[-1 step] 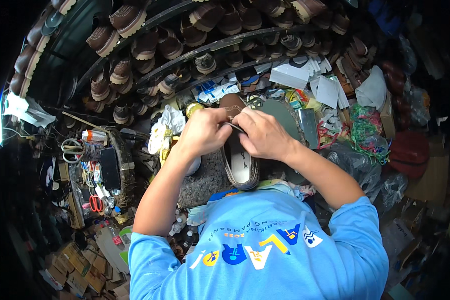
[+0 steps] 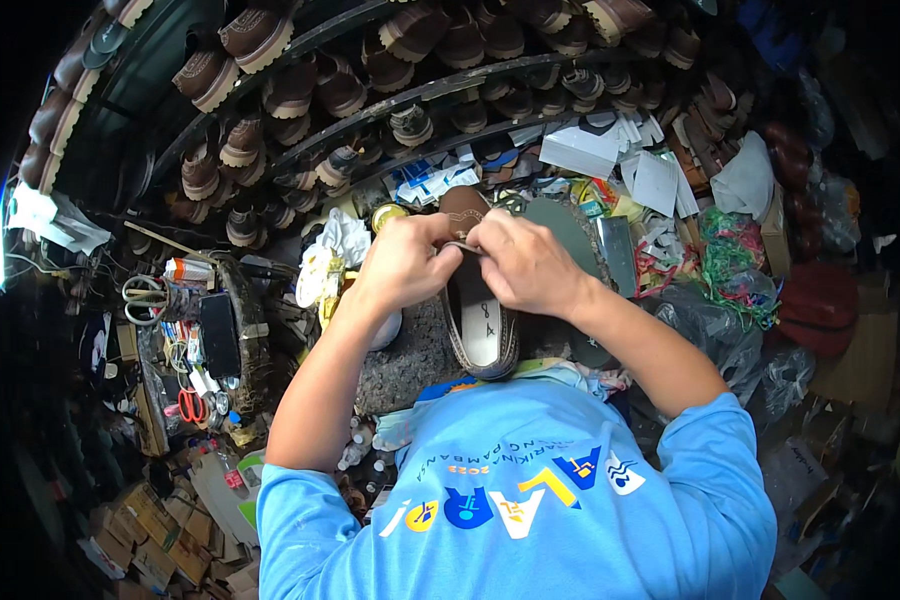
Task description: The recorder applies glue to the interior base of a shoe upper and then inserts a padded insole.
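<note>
While pinched at its far end by both hands, left hand (image 2: 402,262) and right hand (image 2: 522,262) level, shoe (image 2: 480,325) pointing lengthwise toward chest.

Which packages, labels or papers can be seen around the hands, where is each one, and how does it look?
White and blue flat packets: behind the left hand, below the shelves.
White folded paper sheets: beyond the right hand, angular.
Brown cardboard boxes: lower left, stacked.
Small orange-capped white tube: far left, lying flat.
</note>
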Demonstrator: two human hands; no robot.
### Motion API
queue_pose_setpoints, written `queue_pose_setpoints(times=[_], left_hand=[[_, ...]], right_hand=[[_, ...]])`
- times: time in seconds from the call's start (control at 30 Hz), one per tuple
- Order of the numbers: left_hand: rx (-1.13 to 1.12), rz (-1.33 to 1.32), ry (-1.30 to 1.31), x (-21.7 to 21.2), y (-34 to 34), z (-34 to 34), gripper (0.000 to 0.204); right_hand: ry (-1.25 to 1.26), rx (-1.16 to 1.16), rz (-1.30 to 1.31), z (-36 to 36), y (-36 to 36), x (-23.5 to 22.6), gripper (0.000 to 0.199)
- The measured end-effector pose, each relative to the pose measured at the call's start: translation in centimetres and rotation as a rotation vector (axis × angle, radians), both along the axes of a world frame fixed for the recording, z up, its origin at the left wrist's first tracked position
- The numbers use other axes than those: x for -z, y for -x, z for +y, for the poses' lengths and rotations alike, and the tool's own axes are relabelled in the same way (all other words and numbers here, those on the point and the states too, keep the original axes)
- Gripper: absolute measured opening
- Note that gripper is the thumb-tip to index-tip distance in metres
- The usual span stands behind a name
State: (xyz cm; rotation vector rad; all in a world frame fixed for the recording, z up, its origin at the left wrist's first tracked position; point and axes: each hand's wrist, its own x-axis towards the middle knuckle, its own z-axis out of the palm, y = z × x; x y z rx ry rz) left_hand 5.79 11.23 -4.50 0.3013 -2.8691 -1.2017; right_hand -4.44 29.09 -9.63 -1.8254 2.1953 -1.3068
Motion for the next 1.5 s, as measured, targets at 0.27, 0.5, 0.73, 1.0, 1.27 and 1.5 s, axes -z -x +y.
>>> queue_pose_setpoints(times=[0.27,0.5,0.73,1.0,1.27,1.5], left_hand=[[-0.11,0.141,-0.109,2.3,-1.7,0.1,0.026],[-0.366,0.4,0.163,1.5,-10.2,-0.7,0.022],[-0.786,-0.294,0.146,1.3,-18.1,-2.6,0.072],[-0.756,0.111,0.155,3.6,-18.4,-3.1,0.05],[-0.665,0.616,-0.652,-3.1,-20.2,-5.8,0.035],[-0.707,0.572,-0.638,-4.3,-19.7,-6.6,0.02]], right_hand=[[0.09,-0.102,-0.44,-1.3,1.1,1.0,0.024],[0.221,-0.21,-0.19,-1.1,3.0,1.5,0.026],[0.133,-0.178,-0.168,-1.6,3.2,0.7,0.021],[-0.016,-0.329,-0.183,-0.9,3.8,-0.3,0.025],[-0.061,-0.223,-0.242,-0.1,3.0,-0.5,0.034],[0.001,-0.127,-0.259,-0.2,2.5,0.2,0.031]])
